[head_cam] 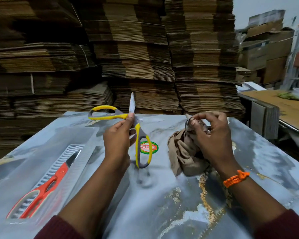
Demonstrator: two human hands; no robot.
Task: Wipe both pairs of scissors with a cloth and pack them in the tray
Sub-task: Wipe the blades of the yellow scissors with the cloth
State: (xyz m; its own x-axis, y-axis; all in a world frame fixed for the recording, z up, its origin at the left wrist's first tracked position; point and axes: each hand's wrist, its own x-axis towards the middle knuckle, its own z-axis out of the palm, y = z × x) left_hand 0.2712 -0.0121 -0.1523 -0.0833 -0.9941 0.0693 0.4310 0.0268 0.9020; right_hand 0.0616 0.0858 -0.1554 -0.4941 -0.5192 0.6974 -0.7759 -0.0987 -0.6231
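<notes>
Left hand [117,135] grips the yellow scissors [137,135] at the pivot, spread wide, one blade up (likely to expose the blades for wiping). Right hand [212,135] pinches the cloth [183,152] beside them. Red scissors [47,180] lie in the tray [76,130], left of both hands. The second yellow blade is hard to make out

Two scissors: one yellow-and-grey-handled pair [137,133], one orange-handled pair [47,187]. One crumpled brown cloth [185,152], one clear plastic tray [41,144], one round green sticker [154,147], one orange bead bracelet [236,178].
</notes>
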